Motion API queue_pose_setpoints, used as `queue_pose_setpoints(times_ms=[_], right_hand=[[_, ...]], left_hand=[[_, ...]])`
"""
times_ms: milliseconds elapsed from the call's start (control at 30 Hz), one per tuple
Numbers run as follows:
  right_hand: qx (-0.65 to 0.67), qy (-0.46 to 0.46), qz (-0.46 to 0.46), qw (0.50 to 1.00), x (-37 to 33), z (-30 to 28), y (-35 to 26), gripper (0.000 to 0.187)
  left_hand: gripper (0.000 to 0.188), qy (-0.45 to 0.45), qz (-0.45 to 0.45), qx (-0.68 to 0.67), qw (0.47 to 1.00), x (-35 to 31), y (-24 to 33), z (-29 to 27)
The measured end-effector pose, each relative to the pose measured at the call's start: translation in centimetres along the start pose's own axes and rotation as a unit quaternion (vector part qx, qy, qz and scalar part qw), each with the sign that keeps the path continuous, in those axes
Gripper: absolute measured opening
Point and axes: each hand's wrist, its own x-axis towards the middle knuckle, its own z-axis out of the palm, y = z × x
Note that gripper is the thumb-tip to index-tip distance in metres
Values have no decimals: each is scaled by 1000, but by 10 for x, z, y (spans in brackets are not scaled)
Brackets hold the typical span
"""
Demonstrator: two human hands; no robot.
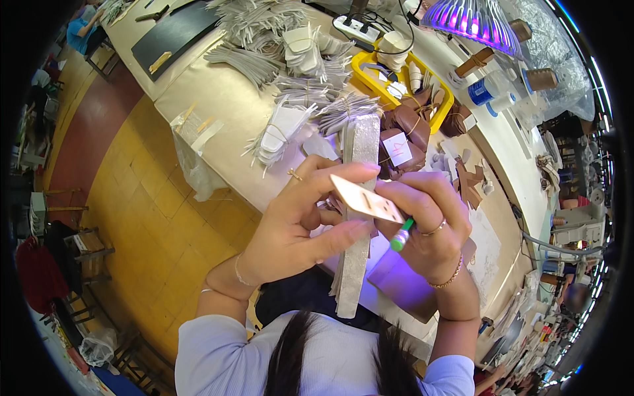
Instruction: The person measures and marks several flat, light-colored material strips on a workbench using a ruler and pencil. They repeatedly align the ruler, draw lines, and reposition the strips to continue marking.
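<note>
At the table's [185, 92] left edge hangs a clear bag [198, 171]; its contents are too unclear to tell. Bundles [281, 135] of pale pieces lie tied just right of it. The left hand [297, 224] has its forefinger and thumb wide apart; whether its other fingers pinch the card [366, 200] I cannot tell. The card, pale with dark marks, is tilted in front of the left forefinger, above the thumb tip, its right end at the right fingertips. Behind it runs a long grey strip [362, 142]. Beyond, a yellow tray [371, 86] holds a pale cone [394, 51], a small spool [415, 77] and white scraps [396, 90]. The right hand [432, 228] closes round a green pen [401, 235], whose end points down-left below the card.
</note>
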Motion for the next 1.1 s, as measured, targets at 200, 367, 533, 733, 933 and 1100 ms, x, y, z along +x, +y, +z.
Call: queue_pose_setpoints(times_ms=[200,367,533,733,933,1100], right_hand=[[63,-30,-110,992,0,-5,7,29],[50,-50,-143,987,-5,-8,4,32],[41,-47,-142,988,-6,-7,4,31],[-2,-59,-145,988,-6,-12,6,29],[-25,-79,-103,991,-5,-6,14,32],[-55,-86,-4,995,-7,-14,19,39]], left_hand=[[57,51,4,54,997,2,-10,2],[56,50,10,62,997,3,-8,3],[56,49,-1,80,996,4,-7,2],[54,48,-10,110,993,5,-6,2],[55,67,-25,146,987,3,-4,-10],[50,271,-96,455,843,26,-2,-92]])
